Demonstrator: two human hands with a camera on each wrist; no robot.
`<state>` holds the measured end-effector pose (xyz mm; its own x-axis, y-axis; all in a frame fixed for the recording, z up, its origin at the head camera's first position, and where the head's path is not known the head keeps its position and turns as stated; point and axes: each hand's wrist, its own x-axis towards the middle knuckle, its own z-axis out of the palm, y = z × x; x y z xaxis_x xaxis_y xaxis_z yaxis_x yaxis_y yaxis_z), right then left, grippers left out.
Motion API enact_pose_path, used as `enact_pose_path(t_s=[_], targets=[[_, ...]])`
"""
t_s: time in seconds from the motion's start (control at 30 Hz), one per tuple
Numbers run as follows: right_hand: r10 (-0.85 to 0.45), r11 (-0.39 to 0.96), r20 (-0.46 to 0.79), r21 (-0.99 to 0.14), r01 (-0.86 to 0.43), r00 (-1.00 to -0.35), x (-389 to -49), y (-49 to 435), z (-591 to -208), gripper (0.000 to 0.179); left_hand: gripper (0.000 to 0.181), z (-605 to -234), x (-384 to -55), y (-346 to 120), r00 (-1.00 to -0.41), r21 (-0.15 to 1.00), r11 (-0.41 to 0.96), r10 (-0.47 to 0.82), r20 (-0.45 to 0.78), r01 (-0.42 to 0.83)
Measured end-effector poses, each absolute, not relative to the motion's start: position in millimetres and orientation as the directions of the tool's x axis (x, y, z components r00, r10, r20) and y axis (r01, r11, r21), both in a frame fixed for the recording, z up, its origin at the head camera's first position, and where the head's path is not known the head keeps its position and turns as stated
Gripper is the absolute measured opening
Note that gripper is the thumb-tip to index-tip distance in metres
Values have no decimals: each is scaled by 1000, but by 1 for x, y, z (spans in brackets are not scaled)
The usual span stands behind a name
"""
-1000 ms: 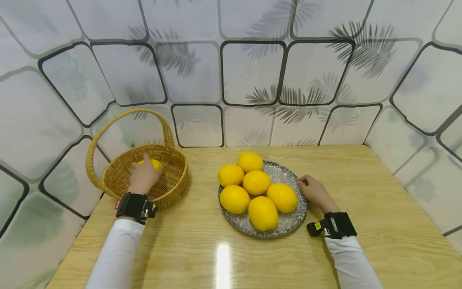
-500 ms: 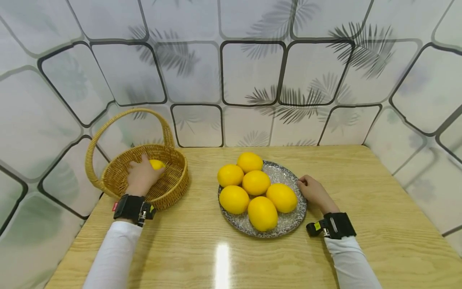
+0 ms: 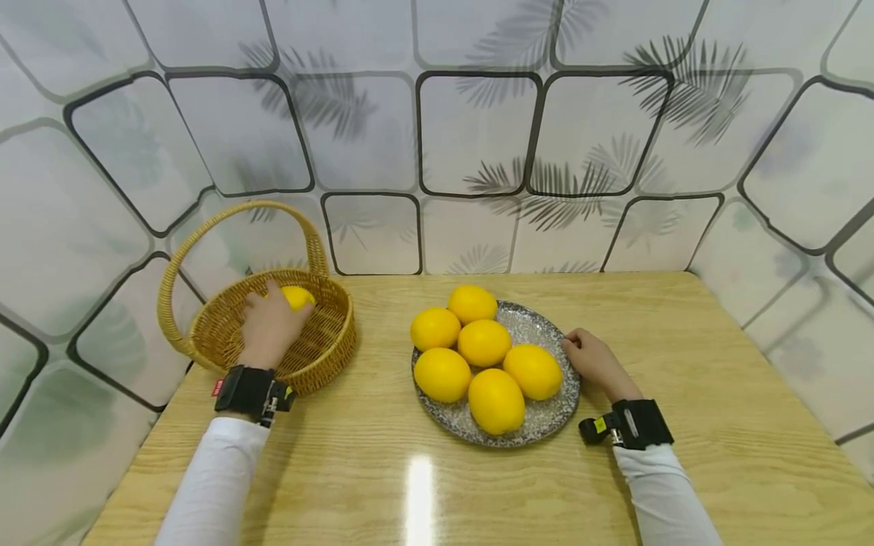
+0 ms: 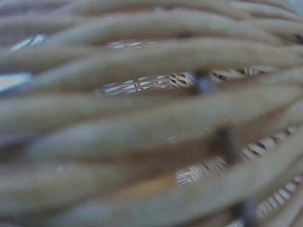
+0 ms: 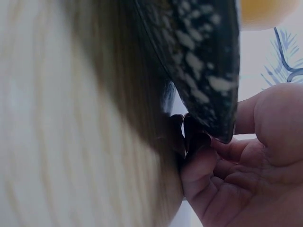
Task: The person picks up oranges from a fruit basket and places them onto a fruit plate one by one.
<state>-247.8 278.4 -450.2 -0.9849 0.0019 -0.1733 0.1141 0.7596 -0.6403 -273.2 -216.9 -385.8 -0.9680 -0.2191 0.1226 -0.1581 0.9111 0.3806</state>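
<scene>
My left hand (image 3: 273, 326) reaches down into a wicker basket (image 3: 328, 356) at the left. Its thumb and fingers are around a lemon (image 3: 297, 296), which partly shows between them; the fingertips' far side is hidden. Only blurred weave of the basket (image 4: 156, 118) fills the left wrist view. At the right, my right hand (image 3: 595, 364) pinches the rim of a speckled grey plate (image 3: 546, 330). In the right wrist view the right hand (image 5: 251, 165) has its fingers curled under the plate's edge (image 5: 208, 71), with the thumb partly hidden behind it.
Several lemons (image 3: 485, 343) lie on the plate, mostly at its left and front. The basket's tall handle (image 3: 242, 205) arches over its opening. A patterned wall (image 3: 478, 136) closes off the back and sides of the wooden table (image 3: 355, 470).
The lemon in the basket has shifted slightly right and farther back beside my left thumb, and less of it shows left of the fingers. My right hand and the plate have stayed put.
</scene>
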Motion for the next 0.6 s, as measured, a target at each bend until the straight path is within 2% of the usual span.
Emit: enact_pose_path(t_s=[0.23,0.43,0.6], targets=[[4,759,-169,-641,113,-986,-247,279,-451,39,78,-382,-273,-213,-964,379,921,-177,199,-91],[14,757,-171,-642,122,-985,-248,278,-451,39,81,-380,-277,-208,-963,391,918,-166,212,-72],[13,763,-164,-636,116,-986,-248,278,-450,39,76,-374,-274,-200,-958,382,923,-156,240,-55]])
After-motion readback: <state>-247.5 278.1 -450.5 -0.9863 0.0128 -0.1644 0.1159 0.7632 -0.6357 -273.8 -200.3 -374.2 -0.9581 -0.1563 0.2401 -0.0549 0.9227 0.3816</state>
